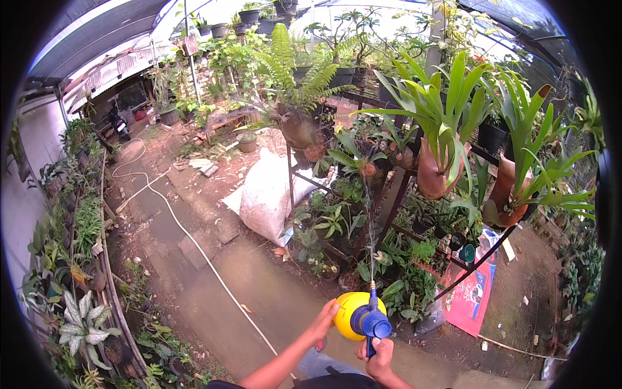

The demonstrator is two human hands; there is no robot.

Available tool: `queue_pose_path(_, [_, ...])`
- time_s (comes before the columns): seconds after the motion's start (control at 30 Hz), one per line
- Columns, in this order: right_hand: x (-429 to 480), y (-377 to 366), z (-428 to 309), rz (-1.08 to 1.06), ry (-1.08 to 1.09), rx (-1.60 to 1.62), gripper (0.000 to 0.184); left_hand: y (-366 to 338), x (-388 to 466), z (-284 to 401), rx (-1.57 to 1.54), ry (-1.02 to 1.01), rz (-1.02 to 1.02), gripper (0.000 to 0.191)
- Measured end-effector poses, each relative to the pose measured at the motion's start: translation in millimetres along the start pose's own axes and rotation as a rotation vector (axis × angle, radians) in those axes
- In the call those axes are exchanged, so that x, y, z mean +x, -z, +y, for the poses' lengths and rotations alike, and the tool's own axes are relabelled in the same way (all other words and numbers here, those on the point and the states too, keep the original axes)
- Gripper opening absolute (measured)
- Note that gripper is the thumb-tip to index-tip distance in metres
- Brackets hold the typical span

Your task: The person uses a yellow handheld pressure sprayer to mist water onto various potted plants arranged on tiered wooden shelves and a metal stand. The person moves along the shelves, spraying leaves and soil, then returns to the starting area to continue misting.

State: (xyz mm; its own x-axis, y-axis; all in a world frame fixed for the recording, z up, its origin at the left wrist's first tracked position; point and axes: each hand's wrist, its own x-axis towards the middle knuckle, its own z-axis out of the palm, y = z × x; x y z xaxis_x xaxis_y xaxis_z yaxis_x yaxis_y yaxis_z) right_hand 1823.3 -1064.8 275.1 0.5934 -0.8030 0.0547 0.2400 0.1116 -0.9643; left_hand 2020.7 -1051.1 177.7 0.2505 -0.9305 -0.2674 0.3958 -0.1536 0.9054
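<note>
A pump sprayer (346,318) with a yellow bottle and a blue head is held out in front of me. Around its blue handle my right hand (380,357) is closed. My left hand (324,318) presses against the side of the yellow bottle, its fingers spread along it. From the brass nozzle (372,286) a thin stream of water (371,233) rises away from me toward the small mounted plants (368,168) on a dark metal rack (399,194). Staghorn ferns (442,141) hang on the rack to the right of the stream.
A full white sack (265,194) stands left of the rack. A pale hose (194,243) runs along the wet paved path. Planted beds (87,228) line the left side. A pink printed sheet (469,299) lies under the rack at right. At the far end stands a motorcycle (120,127).
</note>
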Motion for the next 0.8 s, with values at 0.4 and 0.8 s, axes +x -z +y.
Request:
queue_pose_path(0.4, [159,-108,16,-0.004,-0.099,0.162,0.052,140,73,80,-0.217,0.210,0.196,0.077])
queue_pose_path(0.8, [185,-208,68,0.432,0.838,-1.020,0.013,212,83,79,-0.297,0.259,-0.189,0.078])
